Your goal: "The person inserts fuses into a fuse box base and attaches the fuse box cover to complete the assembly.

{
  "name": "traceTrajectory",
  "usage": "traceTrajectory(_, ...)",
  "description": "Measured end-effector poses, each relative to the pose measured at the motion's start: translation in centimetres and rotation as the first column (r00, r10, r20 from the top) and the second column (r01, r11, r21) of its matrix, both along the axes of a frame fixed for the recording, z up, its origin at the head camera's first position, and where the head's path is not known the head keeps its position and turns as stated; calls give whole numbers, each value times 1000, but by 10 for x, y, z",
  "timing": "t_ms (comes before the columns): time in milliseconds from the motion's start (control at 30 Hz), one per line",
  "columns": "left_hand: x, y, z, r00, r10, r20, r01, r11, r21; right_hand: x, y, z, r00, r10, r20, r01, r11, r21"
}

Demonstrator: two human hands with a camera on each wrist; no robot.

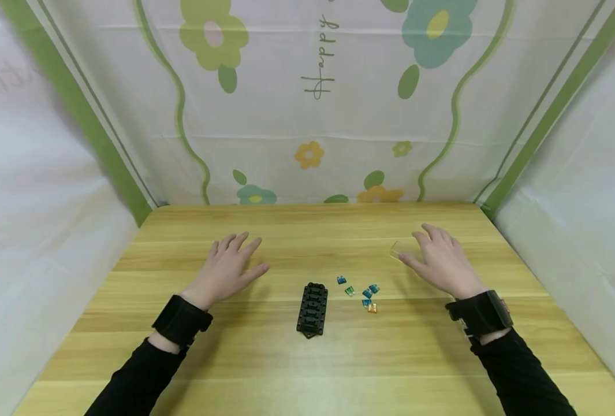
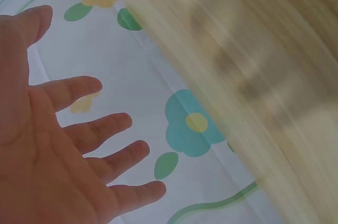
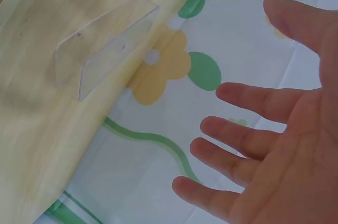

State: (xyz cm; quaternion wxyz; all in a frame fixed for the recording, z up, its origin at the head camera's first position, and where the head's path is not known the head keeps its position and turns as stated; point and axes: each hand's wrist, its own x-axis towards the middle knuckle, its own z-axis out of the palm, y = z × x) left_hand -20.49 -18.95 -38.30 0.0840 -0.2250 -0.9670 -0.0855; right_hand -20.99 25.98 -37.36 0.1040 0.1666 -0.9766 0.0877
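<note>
My left hand [image 1: 225, 270] hovers over the left part of the table with its fingers spread, holding nothing. On the other side my right hand [image 1: 442, 260] is also spread and holds nothing. Near its thumb in the head view stands a clear plastic cover [image 3: 105, 44], bent into a channel shape. Between the hands lies a black rectangular piece [image 1: 312, 309] with a row of raised slots and small studs along its edges. To the right of it are several small translucent pieces: blue ones [image 1: 341, 279], a green one [image 1: 350, 291] and an orange one [image 1: 372, 308].
The wooden table [image 1: 265, 364] ends at the back against a white curtain [image 1: 265, 115] printed with flowers and leaves. White cloth sides [image 1: 42, 202] rise at left and right. Each wrist wears a black band [image 1: 182, 319].
</note>
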Motion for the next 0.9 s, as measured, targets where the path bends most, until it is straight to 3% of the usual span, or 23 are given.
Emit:
traceTrajectory(267,-1,4,-3,998,-35,55,34,999,16,-1,-4,0,999,7,37,-6,1000,-16)
traceTrajectory(500,0,14,-11,992,-99,75,95,994,46,-1,-13,-4,999,23,34,-23,1000,-20)
traceTrajectory(600,4,18,-15,986,-113,118,105,992,75,-2,-17,-6,999,40,29,-39,999,-27)
traceTrajectory(900,6,29,-23,978,-139,157,118,983,137,-7,-28,-10,995,99,-10,-99,994,-36)
